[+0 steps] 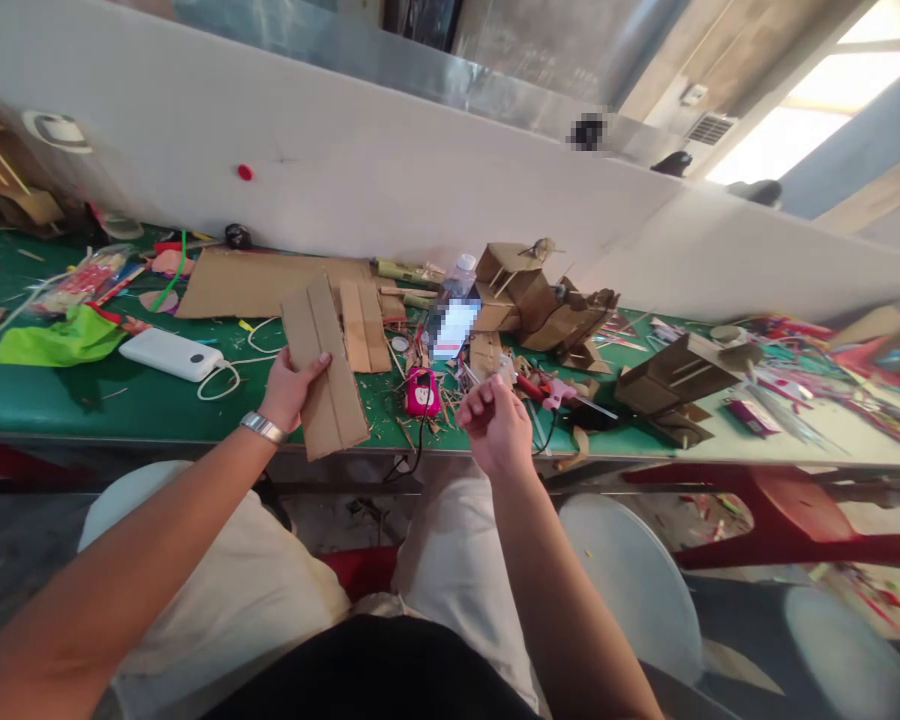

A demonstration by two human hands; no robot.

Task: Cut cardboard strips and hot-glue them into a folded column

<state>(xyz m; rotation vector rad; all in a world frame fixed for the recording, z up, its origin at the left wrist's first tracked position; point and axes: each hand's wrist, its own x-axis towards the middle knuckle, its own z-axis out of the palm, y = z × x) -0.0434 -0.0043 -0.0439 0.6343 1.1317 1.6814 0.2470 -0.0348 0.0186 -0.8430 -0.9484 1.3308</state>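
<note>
My left hand (292, 385) grips the edge of a creased piece of cardboard (330, 390), thumb on its face, holding it tilted over the table's front edge. A silver watch (264, 428) sits on that wrist. My right hand (495, 425) is raised with curled fingers, right of the cardboard. A thin, light-coloured tip shows by those fingers, but I cannot make out what it is. Just behind and left of that hand is a pink device (422, 393) with a black cable. A smaller folded cardboard piece (364, 325) lies behind the held one.
A white power bank (171, 353) with a cable lies left on the green table (60, 400). A lit phone (456, 328) leans against a bottle (465, 270). Cardboard models (544, 300) stand behind. A pink glue gun (556, 393) and scraps lie right.
</note>
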